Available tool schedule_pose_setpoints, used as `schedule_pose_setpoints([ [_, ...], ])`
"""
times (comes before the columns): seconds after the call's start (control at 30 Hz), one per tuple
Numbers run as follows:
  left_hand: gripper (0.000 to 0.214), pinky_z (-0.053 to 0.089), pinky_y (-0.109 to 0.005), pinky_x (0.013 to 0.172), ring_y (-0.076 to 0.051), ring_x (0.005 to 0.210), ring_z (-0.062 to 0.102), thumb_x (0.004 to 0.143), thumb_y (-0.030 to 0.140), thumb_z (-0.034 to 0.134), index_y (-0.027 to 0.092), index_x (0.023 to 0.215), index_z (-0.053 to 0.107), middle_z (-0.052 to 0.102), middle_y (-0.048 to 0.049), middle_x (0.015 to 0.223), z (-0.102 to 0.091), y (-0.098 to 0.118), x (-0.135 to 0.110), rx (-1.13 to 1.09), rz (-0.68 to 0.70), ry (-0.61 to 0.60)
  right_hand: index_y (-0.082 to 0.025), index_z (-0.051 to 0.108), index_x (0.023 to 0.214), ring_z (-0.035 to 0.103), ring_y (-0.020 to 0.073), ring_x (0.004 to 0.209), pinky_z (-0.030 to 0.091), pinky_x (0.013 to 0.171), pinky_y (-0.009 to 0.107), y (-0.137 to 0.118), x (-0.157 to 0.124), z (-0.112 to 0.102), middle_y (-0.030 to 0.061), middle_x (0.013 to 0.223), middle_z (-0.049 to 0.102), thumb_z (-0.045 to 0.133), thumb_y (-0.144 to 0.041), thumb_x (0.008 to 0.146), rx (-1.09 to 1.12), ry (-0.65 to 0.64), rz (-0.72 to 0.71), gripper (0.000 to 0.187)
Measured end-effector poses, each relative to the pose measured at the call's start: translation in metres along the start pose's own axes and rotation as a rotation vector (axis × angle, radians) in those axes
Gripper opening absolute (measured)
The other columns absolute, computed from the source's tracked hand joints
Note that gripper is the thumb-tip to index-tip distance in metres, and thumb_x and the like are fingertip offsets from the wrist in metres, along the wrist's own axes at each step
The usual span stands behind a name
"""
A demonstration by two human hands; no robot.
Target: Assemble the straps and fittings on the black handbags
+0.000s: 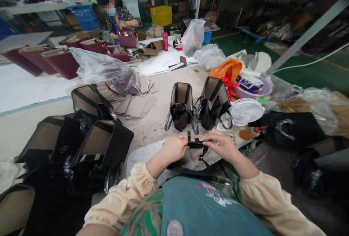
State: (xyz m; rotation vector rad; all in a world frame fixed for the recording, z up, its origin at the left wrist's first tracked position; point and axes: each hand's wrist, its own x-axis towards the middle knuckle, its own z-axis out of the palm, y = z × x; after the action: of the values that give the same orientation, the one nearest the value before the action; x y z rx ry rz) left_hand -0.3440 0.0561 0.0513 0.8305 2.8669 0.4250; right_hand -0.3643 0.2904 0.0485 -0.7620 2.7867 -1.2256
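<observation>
My left hand [174, 148] and my right hand [222, 146] both pinch a black strap [196, 144] with a small metal buckle, held just above the table's near edge. The strap's loose end hangs down and runs toward my lap. Just beyond my hands stand two open black handbags [182, 107], their handles wrapped in clear plastic. The second black handbag [214, 101] stands to the right of the first.
Several black bags [100, 145] crowd the left. A white fan [246, 111], an orange bag [226, 69] and a pink basin [256, 90] lie to the right. A clear plastic sack [106, 70] and card pieces [136, 103] lie mid-table. A person [117, 16] holds a maroon bag at the far end.
</observation>
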Motion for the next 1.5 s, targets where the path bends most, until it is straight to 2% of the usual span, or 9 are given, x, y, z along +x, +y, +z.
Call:
schedule_pose_setpoints([
  [0.23, 0.019, 0.046, -0.027, 0.072, -0.018, 0.082, 0.059, 0.084, 0.032, 0.051, 0.017, 0.082, 0.064, 0.062, -0.0054, 0.085, 0.000, 0.002, -0.001, -0.021, -0.017, -0.023, -0.024, 0.068, 0.083, 0.054, 0.0178, 0.077, 0.040, 0.068, 0.029, -0.020, 0.003, 0.010, 0.0046, 0.077, 0.061, 0.052, -0.027, 0.085, -0.441, -0.149, -0.140, 0.016],
  [0.47, 0.019, 0.046, -0.028, 0.072, -0.018, 0.081, 0.058, 0.084, 0.030, 0.052, 0.017, 0.083, 0.064, 0.061, -0.0060, 0.085, 0.000, 0.002, -0.001, -0.019, 0.004, -0.020, -0.018, 0.062, 0.074, 0.050, 0.0210, 0.076, 0.034, 0.066, 0.033, -0.043, 0.006, 0.017, 0.0082, 0.072, 0.056, 0.047, -0.021, 0.085, -0.731, -0.132, -0.112, 0.019],
  [0.67, 0.018, 0.046, -0.027, 0.070, -0.018, 0.079, 0.059, 0.084, 0.030, 0.051, 0.017, 0.082, 0.064, 0.061, -0.0056, 0.084, 0.000, 0.002, -0.002, -0.022, -0.009, -0.018, -0.019, 0.054, 0.073, 0.050, 0.0194, 0.079, 0.037, 0.070, 0.030, -0.035, 0.005, 0.024, 0.0061, 0.077, 0.054, 0.043, -0.025, 0.087, -0.457, -0.056, 0.002, 0.019],
  [0.87, 0.020, 0.045, -0.026, 0.069, -0.017, 0.080, 0.059, 0.084, 0.031, 0.050, 0.017, 0.080, 0.063, 0.062, -0.0048, 0.086, -0.002, 0.000, -0.002, -0.039, -0.016, -0.020, -0.021, 0.046, 0.065, 0.047, 0.0143, 0.062, 0.039, 0.058, 0.026, 0.007, -0.013, 0.005, -0.0008, 0.062, 0.048, 0.035, -0.042, 0.089, 0.064, 0.233, 0.332, 0.034],
  [0.97, 0.020, 0.045, -0.027, 0.069, -0.017, 0.080, 0.059, 0.084, 0.032, 0.050, 0.017, 0.080, 0.063, 0.062, -0.0043, 0.087, -0.002, -0.001, -0.001, -0.056, -0.007, -0.011, -0.021, 0.042, 0.057, 0.046, 0.0149, 0.056, 0.041, 0.058, 0.028, 0.037, -0.034, -0.013, -0.0008, 0.054, 0.044, 0.033, -0.046, 0.088, -0.040, 0.344, 0.413, 0.041],
  [1.1, 0.020, 0.045, -0.026, 0.069, -0.017, 0.081, 0.059, 0.084, 0.031, 0.050, 0.017, 0.080, 0.063, 0.061, -0.0047, 0.087, -0.003, 0.000, 0.000, -0.065, -0.019, -0.018, -0.020, 0.053, 0.077, 0.055, 0.0237, 0.079, 0.044, 0.070, 0.036, 0.063, -0.059, -0.024, 0.0053, 0.080, 0.055, 0.061, -0.041, 0.067, -0.474, 0.267, 0.412, 0.025],
  [1.33, 0.017, 0.044, -0.025, 0.069, -0.016, 0.080, 0.059, 0.084, 0.026, 0.048, 0.017, 0.079, 0.062, 0.062, -0.0042, 0.085, -0.005, -0.001, 0.003, -0.048, -0.005, 0.001, -0.018, 0.041, 0.121, 0.058, 0.0237, 0.099, 0.046, 0.087, 0.041, 0.038, -0.047, 0.012, 0.0122, 0.109, 0.059, 0.065, -0.039, 0.072, -0.024, 0.102, 0.190, 0.059],
  [1.4, 0.017, 0.044, -0.025, 0.069, -0.016, 0.080, 0.059, 0.085, 0.026, 0.047, 0.018, 0.078, 0.061, 0.062, -0.0036, 0.086, -0.004, -0.001, 0.003, -0.046, 0.001, 0.006, -0.019, 0.036, 0.130, 0.055, 0.0243, 0.107, 0.044, 0.092, 0.042, 0.027, -0.036, 0.023, 0.0125, 0.117, 0.057, 0.066, -0.040, 0.071, -0.025, 0.024, 0.103, 0.069],
  [1.5, 0.017, 0.044, -0.025, 0.072, -0.016, 0.082, 0.058, 0.086, 0.026, 0.046, 0.019, 0.081, 0.061, 0.062, -0.0035, 0.089, -0.003, -0.002, 0.003, -0.058, -0.011, 0.002, -0.021, 0.042, 0.130, 0.053, 0.0243, 0.109, 0.043, 0.093, 0.041, 0.018, -0.022, 0.034, 0.0106, 0.116, 0.058, 0.065, -0.039, 0.073, -0.090, -0.022, 0.021, 0.064],
])
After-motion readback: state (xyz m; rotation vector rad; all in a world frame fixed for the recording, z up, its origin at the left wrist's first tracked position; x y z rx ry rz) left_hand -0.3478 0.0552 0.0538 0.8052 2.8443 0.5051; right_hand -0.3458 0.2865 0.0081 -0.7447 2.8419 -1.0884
